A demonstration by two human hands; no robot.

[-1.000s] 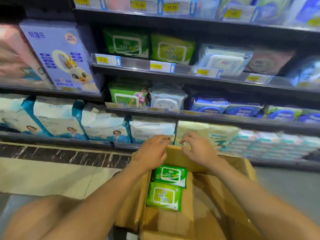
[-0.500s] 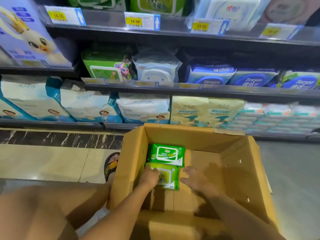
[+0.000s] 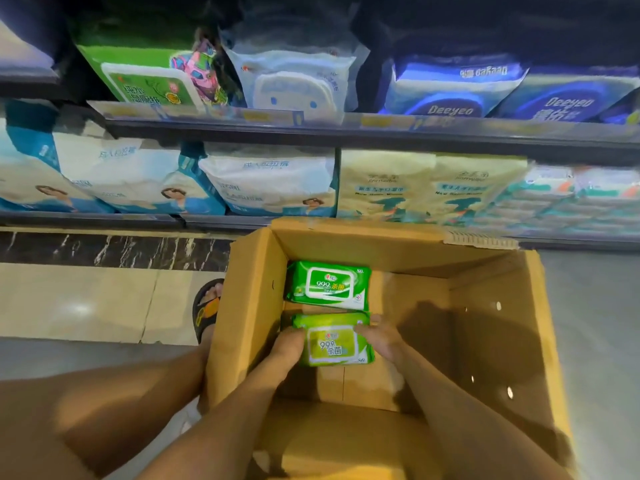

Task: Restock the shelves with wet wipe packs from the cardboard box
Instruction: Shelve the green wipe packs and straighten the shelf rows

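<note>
Person bent over an open cardboard box [image 3: 249,306] on the floor, both bare forearms reaching down into it. Left hand [image 3: 285,346] is at the left end of the nearer pack [image 3: 332,346], right hand [image 3: 382,337] at its right end. Fingers [image 3: 365,330] of both hands curl over the short edges, clamped on the pack from either side. Anything tucked beneath it is hidden. Cannot tell whether the pack is clear of the box bottom or resting on it.

Just beyond lies the farther pack [image 3: 329,285], same green wrapper, flat, close against the box's left wall. Touching the nearer one or a sliver apart: cannot say.

Step in hand, as I judge it: the pick-up. The pack is gripped but not yet out of the box. The next move calls for a straight lift past the box wall, then a search for the matching green row on the shelves [image 3: 381,133]. No such gap shows from here.

Left of the box, a sandalled foot [image 3: 207,306] on the tiled floor [image 3: 86,299].

Farther off, the lowest shelf carries large white-and-blue bags and pale yellow ones. The shelf above holds a green pack, a white one and blue Deeyeo packs [image 3: 446,98]. Price strips are blurred and unreadable. Higher shelves are cut off and dark.
</note>
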